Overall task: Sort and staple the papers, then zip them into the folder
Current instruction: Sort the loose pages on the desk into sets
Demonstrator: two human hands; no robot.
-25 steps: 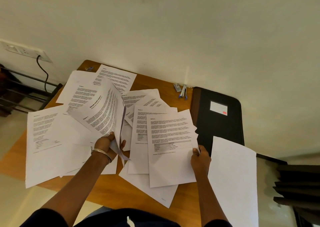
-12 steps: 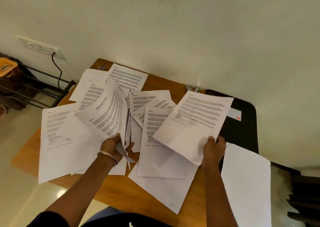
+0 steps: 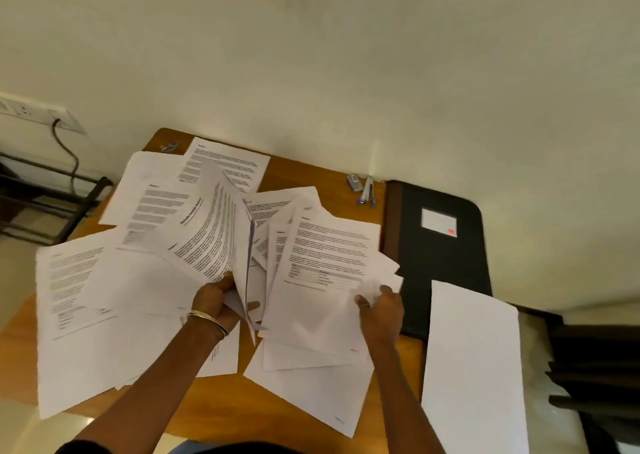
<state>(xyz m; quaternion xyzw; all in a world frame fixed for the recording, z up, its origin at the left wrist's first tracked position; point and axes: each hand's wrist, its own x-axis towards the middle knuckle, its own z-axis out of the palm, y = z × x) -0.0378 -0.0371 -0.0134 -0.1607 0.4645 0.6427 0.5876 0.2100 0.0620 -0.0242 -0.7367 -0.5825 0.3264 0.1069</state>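
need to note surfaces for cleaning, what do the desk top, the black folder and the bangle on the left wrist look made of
Desk top: looks like wood or wood-look laminate, warm orange-brown with a soft sheen; which one cannot be told.
Black folder: seemingly leather or faux leather, matte black with a brown spine strip and a white label.
Bangle: probably metal, thin, silvery, with bright glints.

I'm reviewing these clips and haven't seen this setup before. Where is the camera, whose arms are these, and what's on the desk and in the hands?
There is no machine: a person wears a camera on the head, looking down at their own arms. The left hand grips a raised bundle of printed pages. The right hand pinches the edge of a printed sheet on the central pile. Loose papers cover the wooden desk. By the wall lie a stapler and a closed black folder; a blank sheet overlaps its near end.
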